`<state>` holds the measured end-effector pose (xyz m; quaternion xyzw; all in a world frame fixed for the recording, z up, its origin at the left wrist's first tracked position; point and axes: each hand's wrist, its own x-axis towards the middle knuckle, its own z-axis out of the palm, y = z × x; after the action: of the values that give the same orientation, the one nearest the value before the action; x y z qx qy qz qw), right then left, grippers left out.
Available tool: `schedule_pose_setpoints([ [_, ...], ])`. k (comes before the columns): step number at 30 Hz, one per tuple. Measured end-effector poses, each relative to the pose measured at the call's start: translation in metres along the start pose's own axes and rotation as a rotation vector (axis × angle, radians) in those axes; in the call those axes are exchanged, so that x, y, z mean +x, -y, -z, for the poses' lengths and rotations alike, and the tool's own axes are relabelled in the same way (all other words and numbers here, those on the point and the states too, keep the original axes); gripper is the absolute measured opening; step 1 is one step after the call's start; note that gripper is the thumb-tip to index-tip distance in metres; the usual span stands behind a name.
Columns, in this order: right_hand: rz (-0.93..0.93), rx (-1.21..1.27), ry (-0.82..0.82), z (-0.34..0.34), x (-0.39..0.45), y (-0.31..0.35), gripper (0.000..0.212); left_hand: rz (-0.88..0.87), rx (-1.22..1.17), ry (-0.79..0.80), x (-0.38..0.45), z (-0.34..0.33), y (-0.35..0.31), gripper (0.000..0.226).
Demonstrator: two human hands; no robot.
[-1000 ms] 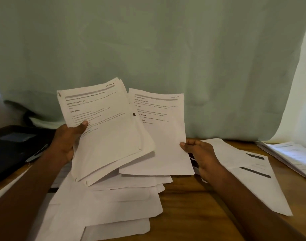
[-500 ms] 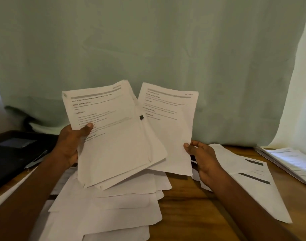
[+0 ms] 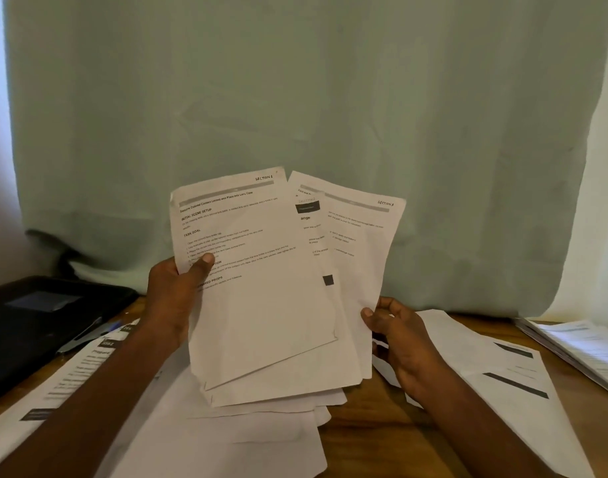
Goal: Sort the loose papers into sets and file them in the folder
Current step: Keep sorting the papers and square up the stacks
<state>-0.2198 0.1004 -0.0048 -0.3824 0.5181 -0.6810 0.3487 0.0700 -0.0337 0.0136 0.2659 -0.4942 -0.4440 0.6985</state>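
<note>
The left hand grips a fanned stack of printed sheets, thumb clamped across the top page so its section header reads clearly. The right hand pinches the rearmost sheet, probably for comparison. The black folder lies closed at left.

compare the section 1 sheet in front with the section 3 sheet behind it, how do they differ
The Section 1 sheet lies frontmost, fully visible, gripped by the left hand; the Section 3 sheet sits rearmost, mostly covered, pinched by the right hand. They tilt opposite ways. Both are white printed pages.
</note>
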Motion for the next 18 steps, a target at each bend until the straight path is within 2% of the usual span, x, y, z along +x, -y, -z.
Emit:
schedule_pose_setpoints([
  [8,-0.002,-0.089,0.042,-0.002,0.002,-0.002,0.013,0.021,-0.010,-0.008,0.001,-0.001,-0.005,0.035],
  [12,-0.030,-0.133,0.132,0.000,0.002,-0.002,0.019,0.040,-0.040,0.003,0.001,-0.001,-0.004,0.036],
  [15,-0.063,-0.182,0.243,-0.001,0.002,-0.006,0.024,0.110,-0.051,0.089,0.004,0.000,0.002,0.040],
  [18,-0.131,-0.070,0.245,-0.007,0.002,-0.009,0.037,0.157,0.003,0.166,0.002,-0.001,0.010,0.037],
])
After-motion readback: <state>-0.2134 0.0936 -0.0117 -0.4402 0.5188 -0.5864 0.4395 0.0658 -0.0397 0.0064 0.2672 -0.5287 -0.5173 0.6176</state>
